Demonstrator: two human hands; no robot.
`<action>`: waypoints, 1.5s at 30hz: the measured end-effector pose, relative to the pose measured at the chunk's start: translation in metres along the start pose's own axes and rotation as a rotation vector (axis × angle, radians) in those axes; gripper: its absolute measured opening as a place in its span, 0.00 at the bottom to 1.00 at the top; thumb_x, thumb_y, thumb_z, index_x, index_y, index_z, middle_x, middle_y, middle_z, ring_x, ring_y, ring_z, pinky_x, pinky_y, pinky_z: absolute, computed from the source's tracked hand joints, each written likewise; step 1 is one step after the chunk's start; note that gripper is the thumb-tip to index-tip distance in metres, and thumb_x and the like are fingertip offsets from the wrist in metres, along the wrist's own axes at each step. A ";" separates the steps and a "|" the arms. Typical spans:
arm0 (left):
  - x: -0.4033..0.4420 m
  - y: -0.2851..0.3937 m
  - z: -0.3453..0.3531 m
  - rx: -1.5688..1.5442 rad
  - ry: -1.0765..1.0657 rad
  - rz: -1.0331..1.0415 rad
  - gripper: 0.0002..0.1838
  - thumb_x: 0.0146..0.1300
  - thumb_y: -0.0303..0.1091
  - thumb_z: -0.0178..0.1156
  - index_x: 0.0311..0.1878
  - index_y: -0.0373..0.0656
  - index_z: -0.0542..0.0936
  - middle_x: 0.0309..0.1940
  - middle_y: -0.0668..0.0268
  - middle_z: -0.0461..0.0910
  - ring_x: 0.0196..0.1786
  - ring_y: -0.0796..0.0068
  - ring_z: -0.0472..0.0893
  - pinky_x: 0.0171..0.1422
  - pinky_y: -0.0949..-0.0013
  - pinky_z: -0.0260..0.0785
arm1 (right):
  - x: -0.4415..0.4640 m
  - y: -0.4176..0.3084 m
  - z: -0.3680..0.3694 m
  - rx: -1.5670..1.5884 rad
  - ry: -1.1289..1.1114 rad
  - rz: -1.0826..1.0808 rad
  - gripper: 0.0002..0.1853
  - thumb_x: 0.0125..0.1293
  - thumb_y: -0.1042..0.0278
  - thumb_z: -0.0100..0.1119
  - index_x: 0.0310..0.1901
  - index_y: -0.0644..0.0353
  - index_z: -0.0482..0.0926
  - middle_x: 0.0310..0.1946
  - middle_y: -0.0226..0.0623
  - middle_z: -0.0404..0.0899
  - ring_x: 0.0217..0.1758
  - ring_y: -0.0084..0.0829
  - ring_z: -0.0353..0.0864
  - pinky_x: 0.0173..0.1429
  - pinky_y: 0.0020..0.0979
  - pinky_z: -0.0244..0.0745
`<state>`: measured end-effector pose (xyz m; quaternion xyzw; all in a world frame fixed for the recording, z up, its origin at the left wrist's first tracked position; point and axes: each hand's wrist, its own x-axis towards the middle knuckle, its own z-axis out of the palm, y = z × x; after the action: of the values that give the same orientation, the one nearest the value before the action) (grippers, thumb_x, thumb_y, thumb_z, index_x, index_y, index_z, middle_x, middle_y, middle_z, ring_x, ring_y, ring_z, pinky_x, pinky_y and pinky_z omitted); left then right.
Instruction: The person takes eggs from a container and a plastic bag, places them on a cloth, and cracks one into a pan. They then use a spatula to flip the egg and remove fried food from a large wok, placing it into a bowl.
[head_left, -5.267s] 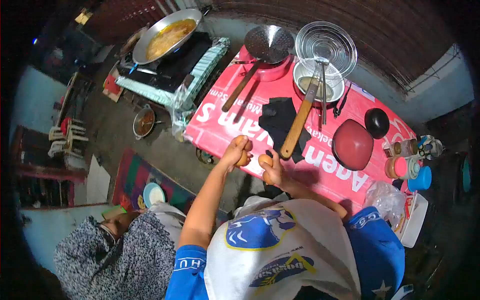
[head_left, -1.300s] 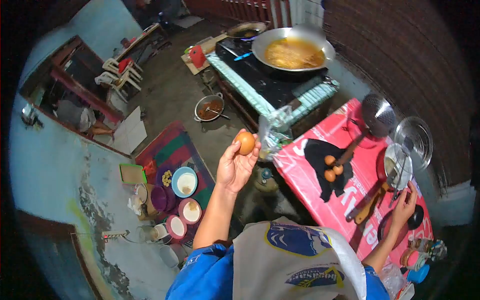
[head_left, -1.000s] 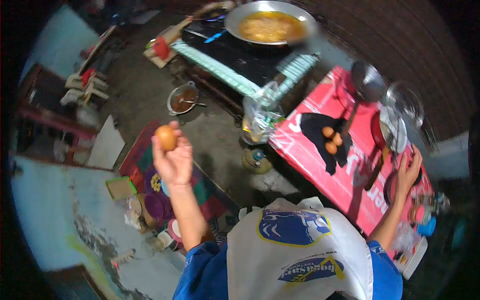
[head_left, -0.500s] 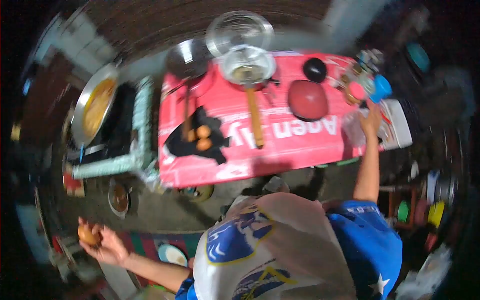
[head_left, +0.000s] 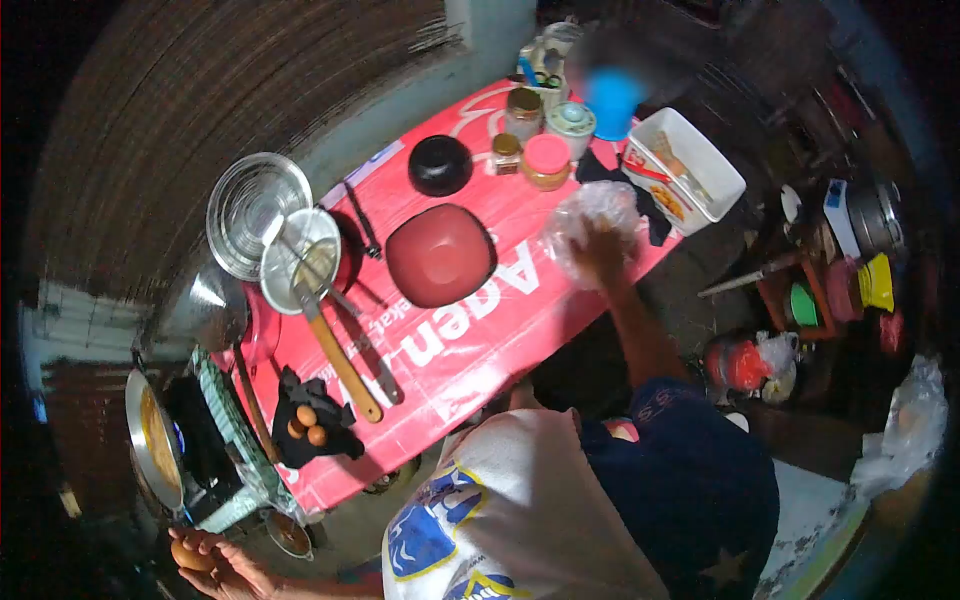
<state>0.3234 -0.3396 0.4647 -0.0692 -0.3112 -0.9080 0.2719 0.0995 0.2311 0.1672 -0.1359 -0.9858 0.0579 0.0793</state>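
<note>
Head camera: A person's left hand (head_left: 235, 575) reaches out at lower left, beyond the table's edge, its fingers curled around a brown egg (head_left: 190, 554) near a wok (head_left: 138, 450) of golden liquid. The right hand (head_left: 602, 258) rests on a clear plastic bag (head_left: 570, 215) on the pink printed tablecloth (head_left: 520, 290), fingers spread; whether they pinch the film cannot be told. Just beyond the bag stand a white tub (head_left: 722, 165) and a pink-lidded jar (head_left: 546, 160). A reddish bowl (head_left: 440, 255) sits mid-table, while three more eggs (head_left: 317, 436) lie together on a black cloth (head_left: 335, 442) near the left end.
</note>
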 end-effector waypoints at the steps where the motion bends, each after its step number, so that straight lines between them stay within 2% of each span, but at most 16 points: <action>1: 0.006 -0.010 0.006 -0.006 -0.012 -0.020 0.27 0.58 0.28 0.53 0.58 0.31 0.55 0.53 0.55 0.63 0.42 0.70 0.67 0.48 0.70 0.64 | -0.007 -0.002 0.013 0.022 0.077 -0.035 0.30 0.54 0.48 0.50 0.56 0.54 0.63 0.53 0.52 0.63 0.53 0.50 0.64 0.56 0.48 0.58; 3: 0.014 -0.027 0.017 0.033 0.140 0.087 0.27 0.59 0.28 0.52 0.58 0.31 0.55 0.53 0.55 0.63 0.43 0.70 0.67 0.48 0.70 0.63 | -0.014 -0.006 0.023 0.043 0.157 -0.057 0.29 0.54 0.51 0.51 0.56 0.54 0.64 0.52 0.52 0.63 0.53 0.50 0.64 0.55 0.48 0.59; 5: 0.023 -0.036 0.015 -0.014 0.057 0.007 0.26 0.59 0.29 0.52 0.58 0.31 0.55 0.53 0.55 0.63 0.46 0.69 0.67 0.50 0.69 0.63 | -0.015 -0.016 0.011 0.058 0.123 -0.177 0.27 0.52 0.56 0.54 0.54 0.57 0.65 0.51 0.52 0.64 0.50 0.49 0.65 0.51 0.47 0.63; 7: 0.032 -0.045 0.015 0.011 -0.105 -0.163 0.26 0.59 0.29 0.52 0.58 0.31 0.55 0.54 0.54 0.63 0.48 0.68 0.67 0.51 0.68 0.63 | -0.025 -0.036 -0.023 0.110 0.052 -0.095 0.27 0.51 0.58 0.55 0.53 0.57 0.65 0.50 0.51 0.64 0.50 0.49 0.65 0.50 0.46 0.64; 11: 0.035 -0.070 0.037 0.004 -0.020 -0.108 0.26 0.59 0.29 0.52 0.58 0.31 0.56 0.53 0.55 0.64 0.48 0.68 0.67 0.51 0.67 0.63 | -0.043 -0.050 -0.046 0.222 -0.135 -0.037 0.28 0.49 0.59 0.56 0.53 0.57 0.66 0.49 0.50 0.64 0.49 0.47 0.66 0.48 0.43 0.67; 16: 0.024 -0.085 0.062 -0.067 0.033 -0.118 0.23 0.58 0.28 0.53 0.54 0.30 0.60 0.51 0.53 0.64 0.45 0.70 0.67 0.47 0.69 0.63 | -0.049 -0.051 -0.061 0.196 -0.158 -0.108 0.29 0.46 0.61 0.59 0.52 0.56 0.67 0.49 0.47 0.64 0.54 0.46 0.60 0.57 0.47 0.52; 17: 0.021 -0.085 0.066 -0.049 0.094 -0.065 0.22 0.59 0.28 0.53 0.54 0.30 0.60 0.51 0.53 0.64 0.44 0.69 0.67 0.46 0.68 0.64 | -0.043 -0.059 -0.073 0.209 -0.169 -0.141 0.29 0.46 0.61 0.59 0.52 0.56 0.67 0.49 0.47 0.64 0.54 0.46 0.60 0.57 0.47 0.52; 19: 0.016 -0.081 0.070 -0.055 0.072 -0.074 0.22 0.59 0.28 0.52 0.54 0.30 0.59 0.52 0.52 0.64 0.43 0.69 0.67 0.45 0.69 0.64 | -0.034 -0.072 -0.086 0.269 0.139 -0.261 0.28 0.45 0.63 0.59 0.52 0.55 0.68 0.50 0.47 0.64 0.56 0.47 0.59 0.57 0.46 0.53; 21: 0.013 -0.076 0.066 -0.061 0.053 -0.066 0.23 0.59 0.28 0.52 0.54 0.30 0.59 0.52 0.50 0.64 0.45 0.67 0.69 0.45 0.69 0.65 | -0.031 -0.096 -0.068 0.293 0.115 -0.361 0.28 0.44 0.66 0.59 0.52 0.53 0.69 0.51 0.45 0.64 0.56 0.45 0.59 0.59 0.46 0.51; 23: 0.008 -0.070 0.066 -0.025 0.037 -0.058 0.26 0.58 0.28 0.53 0.57 0.32 0.56 0.51 0.53 0.65 0.46 0.67 0.68 0.47 0.67 0.64 | -0.032 -0.121 -0.045 0.241 -0.021 -0.689 0.26 0.44 0.68 0.57 0.50 0.53 0.70 0.52 0.42 0.63 0.57 0.43 0.59 0.62 0.45 0.49; 25: 0.000 -0.066 0.069 -0.080 0.087 -0.041 0.26 0.58 0.27 0.53 0.57 0.30 0.56 0.51 0.52 0.65 0.46 0.67 0.68 0.47 0.67 0.64 | -0.026 -0.135 -0.016 0.207 0.080 -0.781 0.20 0.45 0.69 0.55 0.45 0.53 0.74 0.47 0.39 0.70 0.54 0.39 0.64 0.64 0.45 0.48; 27: -0.006 -0.060 0.072 -0.079 0.068 -0.036 0.26 0.58 0.28 0.53 0.56 0.30 0.57 0.50 0.53 0.65 0.46 0.67 0.68 0.47 0.68 0.63 | -0.006 -0.138 -0.004 -0.012 -0.374 -0.861 0.14 0.47 0.69 0.54 0.39 0.53 0.76 0.36 0.34 0.77 0.47 0.34 0.72 0.64 0.47 0.46; 29: -0.012 -0.050 0.070 -0.042 0.084 0.016 0.25 0.58 0.28 0.53 0.56 0.30 0.57 0.51 0.53 0.65 0.46 0.68 0.69 0.46 0.68 0.64 | 0.014 -0.130 0.008 0.196 0.010 -0.825 0.07 0.47 0.68 0.54 0.31 0.51 0.78 0.27 0.30 0.78 0.38 0.30 0.76 0.61 0.46 0.52; 37: -0.035 -0.014 0.034 0.123 0.132 0.101 0.25 0.59 0.31 0.52 0.56 0.30 0.58 0.45 0.56 0.66 0.44 0.70 0.66 0.46 0.71 0.63 | 0.057 -0.100 -0.026 0.313 0.184 -0.922 0.09 0.49 0.66 0.49 0.30 0.49 0.78 0.28 0.28 0.78 0.36 0.28 0.76 0.55 0.40 0.59; 40: -0.031 -0.017 0.043 0.041 0.186 0.151 0.24 0.60 0.31 0.51 0.57 0.29 0.57 0.43 0.56 0.66 0.42 0.71 0.67 0.44 0.71 0.64 | 0.021 -0.113 -0.034 0.339 0.035 -0.975 0.09 0.48 0.68 0.48 0.30 0.49 0.79 0.29 0.27 0.78 0.38 0.27 0.75 0.58 0.41 0.57; 45: -0.022 -0.009 0.037 0.037 0.017 0.080 0.23 0.61 0.31 0.51 0.56 0.31 0.59 0.52 0.55 0.64 0.42 0.71 0.68 0.44 0.71 0.65 | -0.023 -0.133 -0.002 0.412 -0.050 -1.084 0.11 0.47 0.70 0.49 0.32 0.48 0.80 0.34 0.27 0.78 0.46 0.25 0.74 0.63 0.44 0.52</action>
<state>0.3352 -0.3019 0.4828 -0.0691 -0.3226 -0.8909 0.3121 0.0873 0.0973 0.1839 0.4081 -0.8845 0.2030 0.0994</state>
